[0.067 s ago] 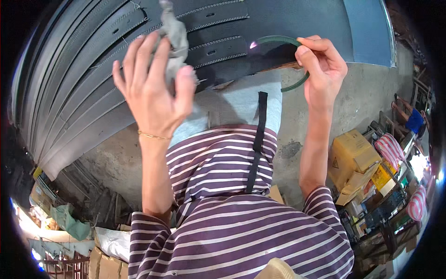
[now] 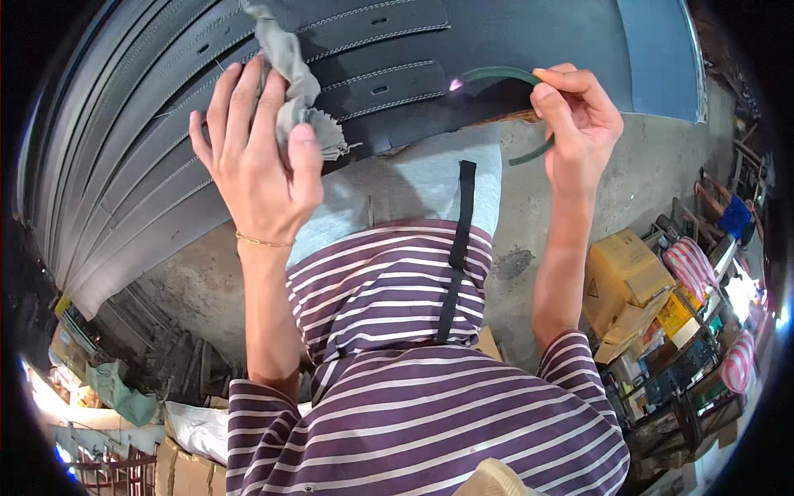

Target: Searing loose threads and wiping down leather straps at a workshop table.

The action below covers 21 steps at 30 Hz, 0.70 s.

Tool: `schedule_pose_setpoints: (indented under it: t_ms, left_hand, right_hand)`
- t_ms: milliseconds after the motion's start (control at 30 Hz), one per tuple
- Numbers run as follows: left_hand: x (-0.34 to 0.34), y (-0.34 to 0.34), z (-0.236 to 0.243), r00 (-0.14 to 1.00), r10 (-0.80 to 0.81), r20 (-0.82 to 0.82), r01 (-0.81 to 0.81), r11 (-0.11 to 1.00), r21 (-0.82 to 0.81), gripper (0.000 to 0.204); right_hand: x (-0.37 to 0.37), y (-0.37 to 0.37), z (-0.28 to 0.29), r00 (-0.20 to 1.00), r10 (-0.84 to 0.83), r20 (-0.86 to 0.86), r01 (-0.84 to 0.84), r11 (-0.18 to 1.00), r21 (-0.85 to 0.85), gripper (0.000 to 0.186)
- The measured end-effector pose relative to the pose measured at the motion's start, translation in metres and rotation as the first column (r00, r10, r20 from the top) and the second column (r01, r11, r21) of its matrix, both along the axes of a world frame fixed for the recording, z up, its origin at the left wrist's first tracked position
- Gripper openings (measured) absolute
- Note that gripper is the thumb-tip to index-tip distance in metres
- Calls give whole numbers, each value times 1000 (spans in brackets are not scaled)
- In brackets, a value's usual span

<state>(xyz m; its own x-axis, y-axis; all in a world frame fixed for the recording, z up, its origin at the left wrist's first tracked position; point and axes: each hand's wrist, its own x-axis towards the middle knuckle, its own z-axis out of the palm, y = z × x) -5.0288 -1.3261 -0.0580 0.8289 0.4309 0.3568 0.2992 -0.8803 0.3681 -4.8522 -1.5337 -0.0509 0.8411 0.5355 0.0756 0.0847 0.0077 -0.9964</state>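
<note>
A crumpled grey cloth (image 2: pixel 287 70) is gripped under the fingers and thumb of my left hand (image 2: pixel 256 157). It rests over dark stitched straps (image 2: pixel 385 89), each with a small slot near its rounded end. My right hand (image 2: pixel 579 116) pinches a thin green curved strip (image 2: pixel 500 73) between thumb and forefinger. The strip's left tip shows a small bright pinkish glow, like a flame, close to the strap ends. Its other end curls down below my fingers. Part of the cloth is hidden by my left hand.
The straps lie on a dark sheet-covered work surface (image 2: pixel 538 37) with a ragged near edge. Cardboard boxes (image 2: pixel 624 277), pink striped bags (image 2: pixel 689 266) and clutter stand at the right. A green cloth (image 2: pixel 124 395) and wood scraps lie at the lower left. Another person (image 2: pixel 732 211) is at the far right.
My left hand has shifted left with the cloth, uncovering more of the strap beside it. My right hand and the green strip have moved slightly right.
</note>
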Motion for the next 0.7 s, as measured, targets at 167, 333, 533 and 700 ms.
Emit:
schedule_pose_setpoints:
  t_ms: [167, 333, 533, 700]
  left_hand:
    - [2, -6, -5, 996, 75, -48, -72, 996, 61, 43]
    - [4, -8, 1, 991, 75, -113, -68, 996, 61, 45]
    - [4, -7, 0, 993, 76, -92, -71, 996, 55, 45]
    - [4, -7, 0, 992, 78, -96, -73, 996, 57, 46]
  right_hand:
    - [-1, 2, 4, 1000, 7, 20, -6, 997, -75, 9]
    - [0, 1, 2, 996, 33, 77, -26, 995, -96, 9]
    - [0, 1, 1, 995, 27, 97, -17, 994, -105, 9]
    - [1, 0, 0, 994, 18, 109, -6, 993, -115, 9]
